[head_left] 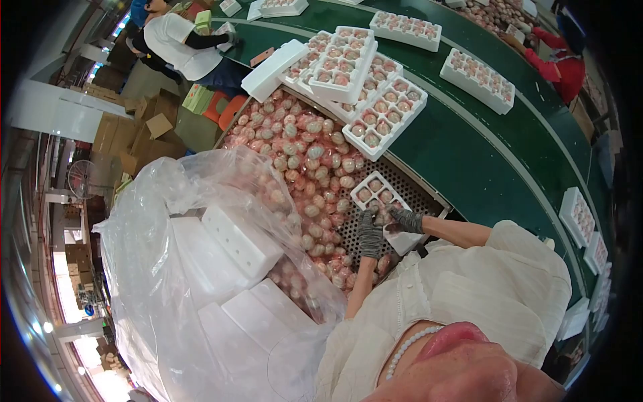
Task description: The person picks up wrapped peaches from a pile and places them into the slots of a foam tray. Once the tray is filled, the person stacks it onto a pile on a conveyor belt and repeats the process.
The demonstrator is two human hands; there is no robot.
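- Two gloved hands, left point(369, 234) and right point(406, 219), at one small tray point(379, 194).
- One plastic bag point(201, 268) of foam trays.
- Wrapped fruit point(301, 154) in the bin: too many to count.
- Two other people: one point(177, 40) at the top left, one point(566, 60) at the top right.

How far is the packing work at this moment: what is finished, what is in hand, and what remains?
Done: filled foam trays are stacked by the bin, and more ride the green belt. In hand: the left hand and right hand, both gloved, are at a partly filled tray. Left: a big heap of wrapped fruit in the bin and empty trays in the plastic bag.
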